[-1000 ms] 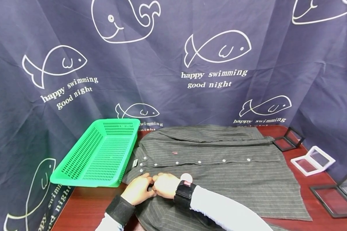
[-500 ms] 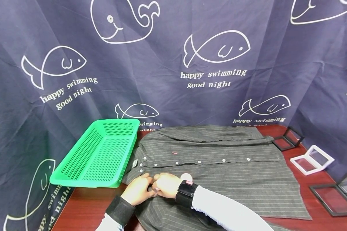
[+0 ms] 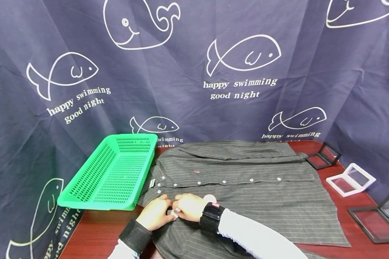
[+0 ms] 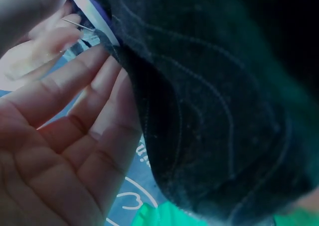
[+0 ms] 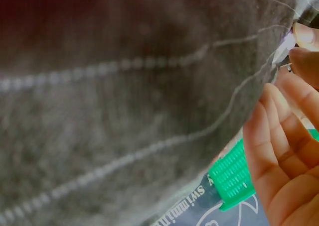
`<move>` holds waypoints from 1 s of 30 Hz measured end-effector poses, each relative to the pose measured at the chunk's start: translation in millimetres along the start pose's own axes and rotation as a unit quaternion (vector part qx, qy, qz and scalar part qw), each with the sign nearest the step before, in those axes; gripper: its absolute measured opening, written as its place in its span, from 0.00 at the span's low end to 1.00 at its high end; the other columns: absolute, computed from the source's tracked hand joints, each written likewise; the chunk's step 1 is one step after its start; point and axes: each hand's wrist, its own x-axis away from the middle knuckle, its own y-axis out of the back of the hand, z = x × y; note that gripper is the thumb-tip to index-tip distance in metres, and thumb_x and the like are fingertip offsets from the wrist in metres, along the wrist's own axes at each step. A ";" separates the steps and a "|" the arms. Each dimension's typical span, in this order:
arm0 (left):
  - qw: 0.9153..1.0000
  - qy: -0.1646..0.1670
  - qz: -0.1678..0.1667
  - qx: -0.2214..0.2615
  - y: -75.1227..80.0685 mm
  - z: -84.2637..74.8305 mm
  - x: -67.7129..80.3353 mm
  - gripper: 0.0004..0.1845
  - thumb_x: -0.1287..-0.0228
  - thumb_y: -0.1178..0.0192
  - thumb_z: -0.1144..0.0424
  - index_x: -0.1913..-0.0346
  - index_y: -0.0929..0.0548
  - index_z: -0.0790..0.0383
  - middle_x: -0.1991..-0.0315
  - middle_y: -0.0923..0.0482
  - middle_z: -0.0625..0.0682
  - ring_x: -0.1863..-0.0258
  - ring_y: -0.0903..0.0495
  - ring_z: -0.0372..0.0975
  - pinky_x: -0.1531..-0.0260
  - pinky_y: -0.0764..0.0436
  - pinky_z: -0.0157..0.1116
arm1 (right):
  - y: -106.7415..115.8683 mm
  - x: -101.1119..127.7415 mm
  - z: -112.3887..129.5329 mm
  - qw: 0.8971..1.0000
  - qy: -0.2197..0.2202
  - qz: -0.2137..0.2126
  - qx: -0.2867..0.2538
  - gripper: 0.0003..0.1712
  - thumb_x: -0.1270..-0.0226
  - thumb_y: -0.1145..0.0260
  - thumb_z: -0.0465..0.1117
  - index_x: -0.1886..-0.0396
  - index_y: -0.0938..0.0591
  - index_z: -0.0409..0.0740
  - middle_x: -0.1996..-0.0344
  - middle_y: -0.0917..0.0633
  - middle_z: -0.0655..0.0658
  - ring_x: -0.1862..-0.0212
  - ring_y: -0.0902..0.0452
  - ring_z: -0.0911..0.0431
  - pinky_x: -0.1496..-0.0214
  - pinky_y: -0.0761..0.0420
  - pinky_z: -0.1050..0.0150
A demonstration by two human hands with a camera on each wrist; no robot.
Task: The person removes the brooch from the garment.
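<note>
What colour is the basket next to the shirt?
Bright green; the basket shows best in the head view.

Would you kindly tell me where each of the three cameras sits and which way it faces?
Head: worn on the head, facing forward and down at the striped shirt on the table; both forearms, left hand and right hand show.
Left wrist: looks along the palm at the shirt's edge; the left hand's fingers show.
Right wrist: close against the shirt; a hand's fingers show at the right edge.
Shared: all show the shirt and the green basket.
</note>
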 end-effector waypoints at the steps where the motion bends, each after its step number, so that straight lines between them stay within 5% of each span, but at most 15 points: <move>1: 1.000 -0.001 0.001 0.000 0.1 -0.1 0.1 0.15 0.58 0.24 0.53 0.70 0.17 0.55 0.74 0.31 0.43 0.77 0.27 0.36 0.75 0.27 0.35 | 0.5 0.3 -0.1 1.000 -0.004 0.001 0.001 0.05 0.46 0.27 0.41 0.74 0.18 0.52 0.75 0.23 0.55 0.74 0.26 0.62 0.71 0.27 0.70; 11: 1.000 -0.011 -0.002 -0.003 -0.2 0.8 0.2 0.12 0.52 0.28 0.54 0.69 0.17 0.56 0.73 0.30 0.43 0.77 0.28 0.35 0.76 0.28 0.33 | 0.0 5.8 5.1 0.997 0.005 0.007 0.082 0.06 0.49 0.26 0.45 0.73 0.17 0.54 0.72 0.21 0.56 0.69 0.21 0.61 0.67 0.24 0.68; 21: 1.000 -0.015 0.000 0.006 -1.4 4.0 2.1 0.11 0.52 0.27 0.54 0.70 0.17 0.54 0.75 0.33 0.42 0.79 0.32 0.32 0.77 0.31 0.31 | -3.9 3.5 16.3 0.980 -0.001 0.009 0.199 0.05 0.51 0.28 0.49 0.73 0.16 0.60 0.70 0.20 0.60 0.70 0.22 0.64 0.73 0.32 0.70; 30: 1.000 -0.018 -0.008 0.005 -2.3 4.4 2.4 0.10 0.52 0.28 0.54 0.71 0.17 0.54 0.75 0.33 0.42 0.79 0.32 0.33 0.76 0.30 0.31 | -4.3 2.2 18.2 0.974 0.007 0.012 0.224 0.01 0.45 0.31 0.51 0.73 0.16 0.65 0.70 0.20 0.62 0.70 0.24 0.66 0.77 0.36 0.71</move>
